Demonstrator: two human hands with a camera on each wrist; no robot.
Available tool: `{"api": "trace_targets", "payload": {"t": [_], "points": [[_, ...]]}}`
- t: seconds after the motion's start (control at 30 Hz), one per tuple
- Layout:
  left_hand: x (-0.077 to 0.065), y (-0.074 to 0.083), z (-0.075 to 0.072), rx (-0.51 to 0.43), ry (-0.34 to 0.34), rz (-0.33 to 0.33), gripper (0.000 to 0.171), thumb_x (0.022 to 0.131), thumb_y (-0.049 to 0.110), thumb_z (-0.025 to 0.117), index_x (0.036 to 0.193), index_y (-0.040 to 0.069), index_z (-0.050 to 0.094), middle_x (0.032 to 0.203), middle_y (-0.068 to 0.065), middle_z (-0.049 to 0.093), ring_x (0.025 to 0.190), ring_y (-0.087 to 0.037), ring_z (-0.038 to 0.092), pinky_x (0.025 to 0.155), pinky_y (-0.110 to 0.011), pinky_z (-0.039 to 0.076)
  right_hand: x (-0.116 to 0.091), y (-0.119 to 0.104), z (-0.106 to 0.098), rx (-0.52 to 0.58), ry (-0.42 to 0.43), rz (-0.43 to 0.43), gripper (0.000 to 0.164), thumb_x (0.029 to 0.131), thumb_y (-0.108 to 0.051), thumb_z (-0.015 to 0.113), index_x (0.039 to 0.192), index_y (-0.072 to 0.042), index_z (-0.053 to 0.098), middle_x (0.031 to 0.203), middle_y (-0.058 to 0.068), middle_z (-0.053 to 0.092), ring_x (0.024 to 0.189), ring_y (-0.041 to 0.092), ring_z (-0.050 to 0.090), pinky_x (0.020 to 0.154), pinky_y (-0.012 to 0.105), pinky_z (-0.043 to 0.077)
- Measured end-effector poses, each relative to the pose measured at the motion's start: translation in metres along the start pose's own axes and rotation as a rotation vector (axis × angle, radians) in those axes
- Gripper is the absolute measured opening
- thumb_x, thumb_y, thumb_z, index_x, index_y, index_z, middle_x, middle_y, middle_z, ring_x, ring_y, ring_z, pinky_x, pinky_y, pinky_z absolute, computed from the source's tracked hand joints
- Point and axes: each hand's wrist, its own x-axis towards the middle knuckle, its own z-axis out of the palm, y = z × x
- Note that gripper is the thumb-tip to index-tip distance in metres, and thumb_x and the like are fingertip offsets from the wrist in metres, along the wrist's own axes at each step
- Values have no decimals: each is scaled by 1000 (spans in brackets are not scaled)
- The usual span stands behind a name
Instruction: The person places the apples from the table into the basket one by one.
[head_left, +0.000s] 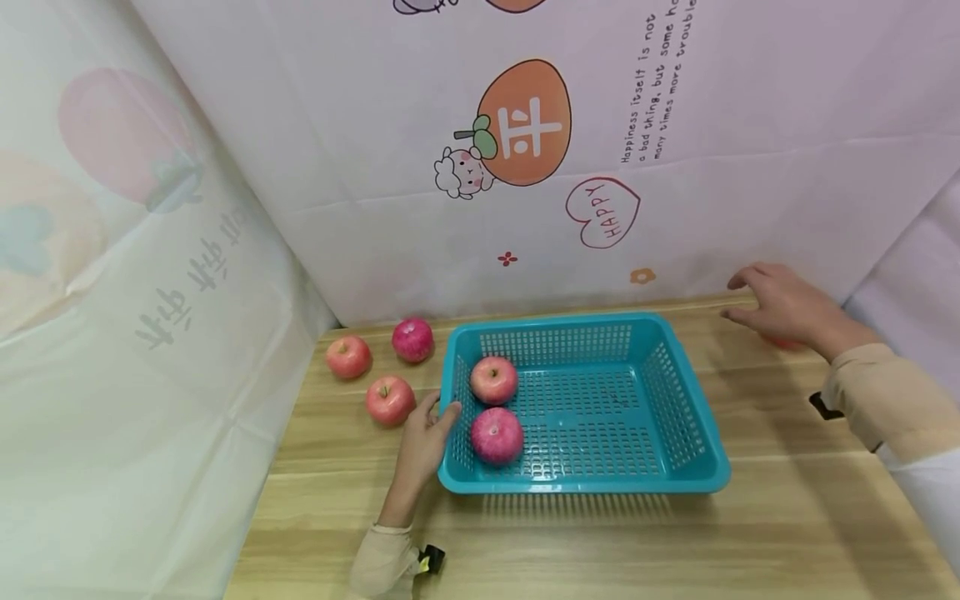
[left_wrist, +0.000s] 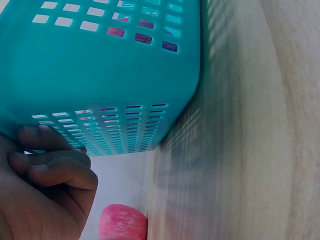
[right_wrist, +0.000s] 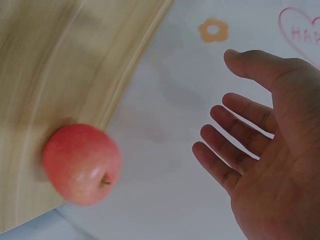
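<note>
A teal plastic basket (head_left: 577, 487) stands on the table with a pink-red apple (head_left: 494, 381) and a darker pink apple (head_left: 497, 436) along its left side. My left hand (head_left: 423, 442) grips the basket's left rim, thumb over the edge; in the left wrist view its curled fingers (left_wrist: 65, 172) lie against the outer wall. At the far right, my right hand (head_left: 787, 308) hovers with nothing in it, fingers spread and slightly bent. A red apple (right_wrist: 82, 164) lies on the table below that hand, mostly hidden by it in the head view.
Left of the basket sit a pale red apple (head_left: 348, 357), a deep pink apple (head_left: 412, 340) and another red apple (head_left: 390, 400). Printed white cloth (head_left: 375, 167) hangs along the back edge of the wooden table (head_left: 585, 550) and on the left side.
</note>
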Motion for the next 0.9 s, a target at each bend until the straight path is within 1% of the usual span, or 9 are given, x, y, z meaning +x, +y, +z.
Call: {"api": "trace_targets", "payload": {"t": [0.2, 0.4, 0.5, 0.7, 0.9], "points": [[1, -1, 0, -9, -3, -3, 41, 108, 29, 62, 143, 8, 61, 65, -2, 59, 62, -17, 70, 60, -33, 61, 1, 21, 4, 3, -8, 40, 66, 101, -41, 72, 136, 13, 56, 141, 40, 51, 132, 60, 44, 108, 73, 38], [2, -2, 0, -10, -6, -8, 42, 108, 30, 61, 144, 8, 60, 67, -3, 63, 64, -17, 72, 61, -34, 62, -1, 38, 9, 30, -17, 81, 71, 101, -42, 71, 139, 15, 52, 144, 43, 44, 133, 64, 37, 109, 75, 33], [2, -2, -1, -9, -8, -11, 43, 108, 30, 61, 144, 7, 60, 66, -3, 62, 63, -18, 72, 61, -33, 62, -5, 45, 11, 39, -14, 92, 73, 100, -41, 72, 139, 16, 50, 145, 45, 41, 133, 67, 33, 110, 76, 30], [2, -2, -1, -7, -17, -7, 43, 109, 29, 60, 144, 5, 59, 65, -3, 61, 64, -18, 73, 61, -34, 63, -12, 57, 14, 35, -24, 112, 79, 99, -42, 71, 142, 18, 45, 146, 47, 37, 132, 69, 31, 107, 80, 31], [2, -1, -1, -18, -13, -10, 41, 108, 28, 60, 143, 8, 60, 65, -3, 61, 65, -19, 73, 63, -35, 64, -18, 66, 14, 68, -55, 140, 83, 98, -43, 70, 146, 18, 39, 150, 50, 26, 131, 74, 25, 104, 84, 30]]}}
